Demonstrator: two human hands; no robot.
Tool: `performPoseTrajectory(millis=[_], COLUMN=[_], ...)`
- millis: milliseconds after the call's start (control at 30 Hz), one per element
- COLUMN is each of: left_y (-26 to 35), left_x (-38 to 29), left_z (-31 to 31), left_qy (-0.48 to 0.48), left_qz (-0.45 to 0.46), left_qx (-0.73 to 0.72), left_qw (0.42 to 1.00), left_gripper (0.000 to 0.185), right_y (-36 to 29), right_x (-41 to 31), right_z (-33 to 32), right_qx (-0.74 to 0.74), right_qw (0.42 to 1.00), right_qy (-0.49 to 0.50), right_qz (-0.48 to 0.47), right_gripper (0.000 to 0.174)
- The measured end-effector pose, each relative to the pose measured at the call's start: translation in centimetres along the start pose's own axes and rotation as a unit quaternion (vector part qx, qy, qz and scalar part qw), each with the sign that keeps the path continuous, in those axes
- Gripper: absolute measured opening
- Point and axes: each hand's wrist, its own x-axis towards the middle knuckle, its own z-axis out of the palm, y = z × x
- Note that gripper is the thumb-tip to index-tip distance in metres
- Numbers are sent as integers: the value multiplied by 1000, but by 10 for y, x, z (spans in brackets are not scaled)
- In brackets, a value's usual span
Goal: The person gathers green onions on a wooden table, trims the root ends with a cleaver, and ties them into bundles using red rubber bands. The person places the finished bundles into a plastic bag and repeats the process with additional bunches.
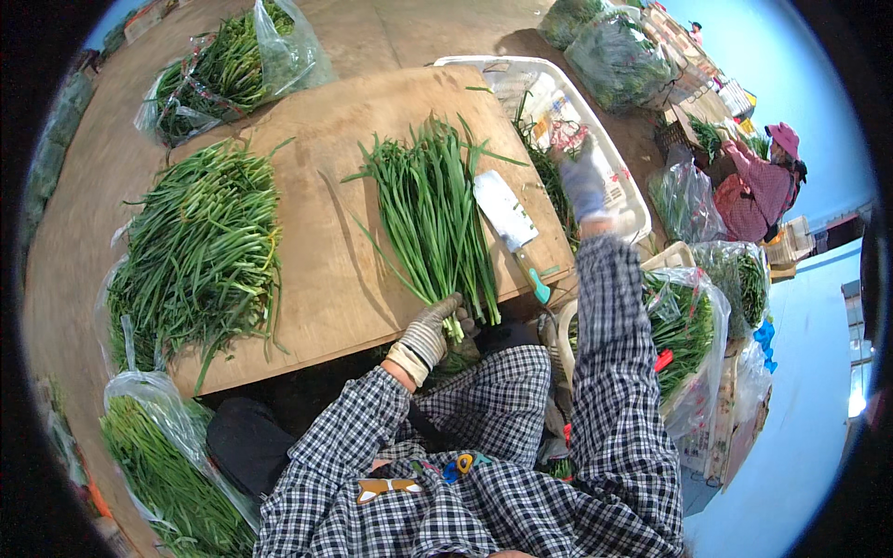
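Note:
My left hand (429,338), in a striped work glove, grips the cut ends of a bunch of garlic chives (432,209) at the near edge of the wooden board (321,279). The leaves fan away from me across the board. Just right of the bunch lies a cleaver (504,209) with a green-tipped handle and bits of leaf on its blade. My right hand (583,181), gloved and blurred, is stretched over the white plastic basket (628,188), close to a tangle of red-and-white ties (566,132). Its fingertips are too blurred to show a hold.
A large heap of chives (202,244) covers the board's left side. Plastic bags of greens (216,77) stand beyond it, and another bag (167,460) sits at my near left. At right are a filled bag (687,328) and a seated person (757,181) in a pink hat.

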Motion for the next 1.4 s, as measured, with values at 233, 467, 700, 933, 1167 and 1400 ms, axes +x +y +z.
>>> performPoseTrajectory(millis=[233, 467, 700, 933, 1167, 1400], left_y=[21, 18, 7, 48, 117, 142], left_x=[20, 49, 1, -151, -182, -184], left_z=[11, -12, -25, -91, -101, -102], left_qy=[-55, -15, -39, 57, 152, 224], left_qz=[-12, 65, 20, 206, 448, 429], left_qx=[126, 597, 557, 181, 112, 352], left_qw=[990, 799, 829, 960, 874, 801], left_gripper=[33, 41, 46, 36, 31, 34], right_y=[-27, -94, -78, -169, -355, -448], right_x=[-128, -169, -137, -155, -182, -167], right_z=[91, 103, 95, 61, 112, 214], right_qx=[-11, -126, -153, -218, -41, -201], right_qw=[972, 964, 958, 935, 829, 790], right_qy=[-235, -218, -225, -150, -179, -251], right_qz=[10, -86, -95, -236, -528, -522], right_gripper=[80, 98, 101, 97, 84, 82])
